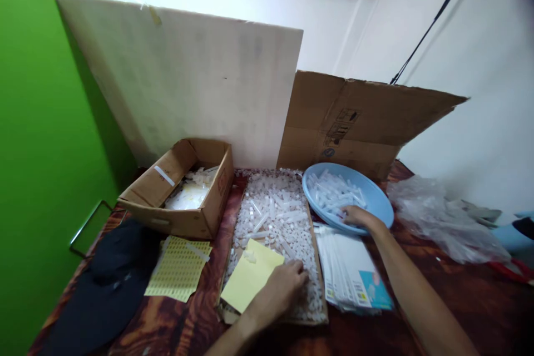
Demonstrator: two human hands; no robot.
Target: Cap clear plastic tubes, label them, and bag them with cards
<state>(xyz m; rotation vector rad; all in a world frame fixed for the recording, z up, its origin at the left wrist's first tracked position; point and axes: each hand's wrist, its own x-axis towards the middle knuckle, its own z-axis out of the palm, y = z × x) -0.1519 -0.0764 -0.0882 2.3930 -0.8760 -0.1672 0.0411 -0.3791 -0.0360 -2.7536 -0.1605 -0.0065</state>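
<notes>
Head view, left to right: past the open cardboard box [161,219] and flat label sheet [179,267], on to a shallow tray [228,318] packed with small white pieces [271,194]. Probably light, hard, slippery, quick to scatter; best pinched singly by the sides. Across the tray's near left part, a loose yellow sheet [252,275], likely limp. Beside it, down among the pieces, the left hand [287,283], curled; spread and hold hidden, no telling. Next, a stack of packets [344,267], tight against the tray's right edge. Behind that, in the blue basin [377,203], slim clear tubes [336,189]: likely light, stiff, prone to roll; best taken around the middle. Over the near rim, fingertips at the tubes, the right hand [362,217], loosely bent; too blurred to confirm any hold. More open tabletop [154,325] at the near left; only a narrow strip between box and tray.
</notes>
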